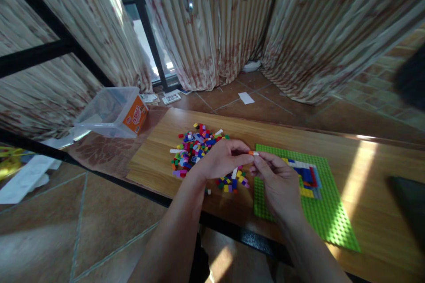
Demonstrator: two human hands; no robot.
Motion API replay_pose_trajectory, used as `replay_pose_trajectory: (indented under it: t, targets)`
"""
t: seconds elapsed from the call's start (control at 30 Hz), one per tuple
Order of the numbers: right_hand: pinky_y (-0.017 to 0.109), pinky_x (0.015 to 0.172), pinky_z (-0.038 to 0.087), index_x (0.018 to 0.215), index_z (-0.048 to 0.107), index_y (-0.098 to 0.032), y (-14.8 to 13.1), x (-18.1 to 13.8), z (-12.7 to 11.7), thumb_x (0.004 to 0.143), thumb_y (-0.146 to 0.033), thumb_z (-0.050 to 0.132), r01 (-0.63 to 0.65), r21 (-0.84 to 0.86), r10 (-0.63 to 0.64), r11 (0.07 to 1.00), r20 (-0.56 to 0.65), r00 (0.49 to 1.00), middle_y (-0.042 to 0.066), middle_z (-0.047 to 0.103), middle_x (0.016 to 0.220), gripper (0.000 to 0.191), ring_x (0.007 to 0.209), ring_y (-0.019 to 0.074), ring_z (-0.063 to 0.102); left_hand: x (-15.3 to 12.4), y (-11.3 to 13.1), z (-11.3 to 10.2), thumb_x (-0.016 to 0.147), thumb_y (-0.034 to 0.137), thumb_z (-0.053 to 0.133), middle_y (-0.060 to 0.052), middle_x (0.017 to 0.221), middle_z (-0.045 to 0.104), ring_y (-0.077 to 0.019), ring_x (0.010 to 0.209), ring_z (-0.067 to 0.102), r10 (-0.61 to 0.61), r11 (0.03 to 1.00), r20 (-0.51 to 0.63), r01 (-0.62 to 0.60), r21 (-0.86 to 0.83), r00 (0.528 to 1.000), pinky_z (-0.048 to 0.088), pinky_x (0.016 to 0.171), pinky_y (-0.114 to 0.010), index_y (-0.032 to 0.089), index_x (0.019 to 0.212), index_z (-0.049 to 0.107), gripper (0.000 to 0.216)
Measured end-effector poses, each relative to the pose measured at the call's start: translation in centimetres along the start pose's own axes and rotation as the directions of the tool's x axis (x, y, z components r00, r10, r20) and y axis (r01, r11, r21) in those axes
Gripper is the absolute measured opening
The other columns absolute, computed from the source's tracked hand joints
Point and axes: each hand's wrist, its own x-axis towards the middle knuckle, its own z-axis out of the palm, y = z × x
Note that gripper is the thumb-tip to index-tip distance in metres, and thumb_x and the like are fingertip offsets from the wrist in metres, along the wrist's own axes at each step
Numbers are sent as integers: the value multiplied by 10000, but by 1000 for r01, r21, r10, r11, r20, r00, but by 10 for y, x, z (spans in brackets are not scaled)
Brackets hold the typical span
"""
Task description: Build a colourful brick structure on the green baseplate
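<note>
The wooden worktop (159, 159) carries a green baseplate (328, 221) (blue, white and yellow bricks pressed on it) and, to its left, a pile of coloured bricks (195, 146). Above their gap the left hand (219, 161) and right hand (279, 183) meet, each grip pinched shut on one small orange brick (253, 153).

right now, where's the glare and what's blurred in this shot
Head view: sunlight streaks across the wooden table and brightens the green baseplate; the window behind the curtains is blown out; a dark shape at the right edge is blurred; straight lines bow toward the corners; the brick pile reads clearly.
</note>
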Motion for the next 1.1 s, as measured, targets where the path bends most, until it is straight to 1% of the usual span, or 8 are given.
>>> replay_pose_trajectory:
  t: [0.2,0.57,0.63,0.7,0.77,0.87,0.97,1.1]
  targets:
    - [232,583,474,862,718,-201,-3,3,-7,766,-387,732,-1,-77,8,997,90,996,3,691,758,209,643,108,584,2,-1,4,803,272,661,4,679,626,-89,621,523,6,999,-31,-4,54,1000,412,611,-207,110,777,703,169]
    - [258,553,474,820,693,-191,-8,-1,-8,721,-418,748,-145,35,133,989,232,964,-3,629,669,254,592,116,541,-3,-3,-7,811,297,650,-16,664,650,-101,603,547,-15,999,108,11,36,994,424,564,-207,132,775,719,183]
    - [267,558,475,826,689,-187,-9,0,-9,748,-429,719,-114,-23,117,993,245,963,2,640,671,256,589,122,547,-4,-1,-10,815,300,647,-21,688,664,-104,617,560,-15,1000,116,12,26,993,434,577,-211,134,789,721,184]
    - [275,583,473,822,690,-187,-9,0,-11,784,-413,681,-5,-185,51,983,242,969,11,666,694,230,610,134,569,-6,0,-14,814,303,647,-17,683,660,-99,604,555,-33,999,90,29,46,995,421,559,-204,136,776,716,185]
    - [287,627,468,824,696,-193,-9,1,-13,825,-379,632,142,-423,-44,895,233,972,23,695,747,197,660,152,601,-7,0,-20,812,307,646,-6,656,644,-92,576,536,-58,993,52,52,103,997,394,530,-197,136,751,708,192]
    - [300,673,451,843,701,-204,-5,0,-16,865,-322,569,289,-685,-133,669,272,953,30,710,799,178,709,170,627,-10,-3,-29,798,307,649,0,633,635,-97,569,536,-71,976,9,67,209,997,386,527,-203,134,732,705,194]
    - [303,693,443,807,698,-204,0,-1,-18,871,-261,543,372,-769,-133,520,356,925,37,706,803,177,729,178,631,-12,-8,-36,778,297,656,-8,647,658,-115,595,570,-95,950,-7,93,300,995,408,555,-217,133,745,714,177]
    - [305,723,450,782,686,-205,5,-1,-19,866,-196,511,447,-763,-144,467,433,890,44,696,811,194,756,181,630,-14,-12,-43,737,263,672,-8,645,677,-127,607,583,-101,893,-35,106,438,994,413,573,-230,146,710,714,127]
